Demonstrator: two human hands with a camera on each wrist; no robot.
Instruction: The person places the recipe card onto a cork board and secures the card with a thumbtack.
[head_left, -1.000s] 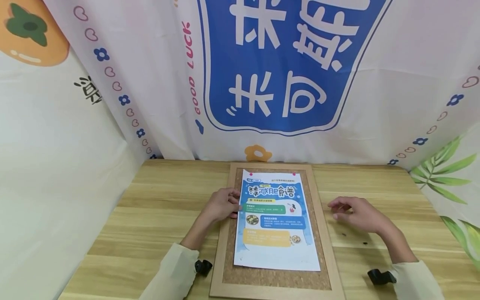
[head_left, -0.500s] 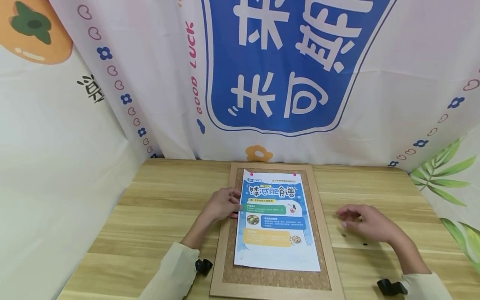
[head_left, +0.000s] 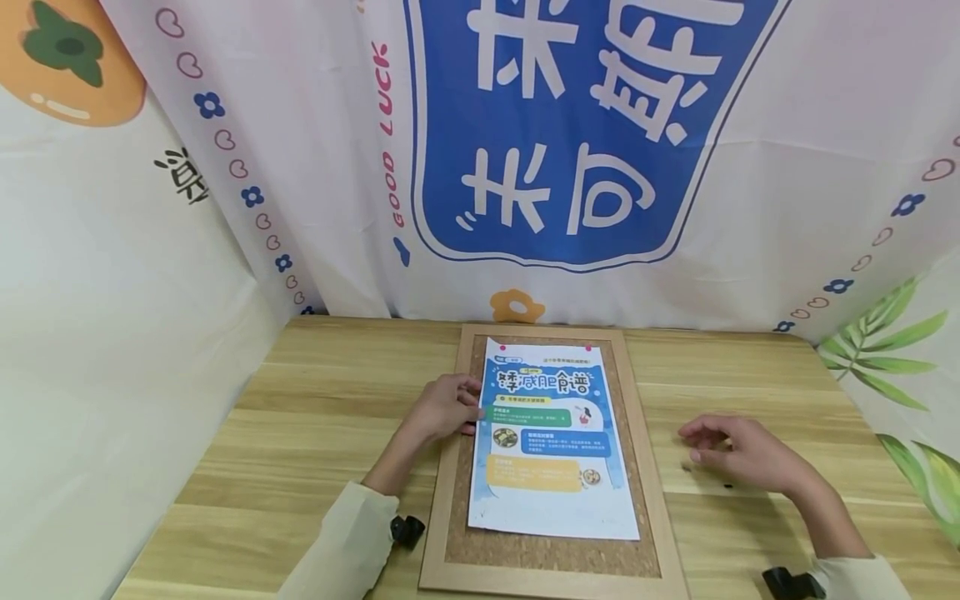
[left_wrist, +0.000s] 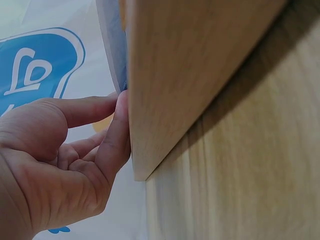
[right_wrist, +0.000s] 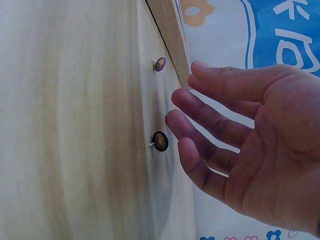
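A printed poster sheet (head_left: 551, 442) lies on a wood-framed cork board (head_left: 555, 557). Two pink thumbtacks (head_left: 503, 347) sit at its top corners. At the sheet's left edge, my left hand (head_left: 442, 407) has thumb and forefinger tips together; in the left wrist view the left hand (left_wrist: 75, 155) seems to pinch the paper edge by the frame. My right hand (head_left: 742, 450) hovers over the table right of the board, fingers loosely bent around nothing. Below the right fingers, in the right wrist view, lie a purple-rimmed thumbtack (right_wrist: 160, 64) and a black thumbtack (right_wrist: 160, 141).
The wooden table (head_left: 300, 433) carries the board at its middle. A printed cloth backdrop (head_left: 337, 167) hangs behind the table's far edge, and white cloth (head_left: 90, 350) closes off the left side. Black wrist cameras (head_left: 407, 531) sit on both sleeves.
My right hand has drawn back to the right and toward me, away from the board. My left hand stays at the poster's left edge. The poster has not moved.
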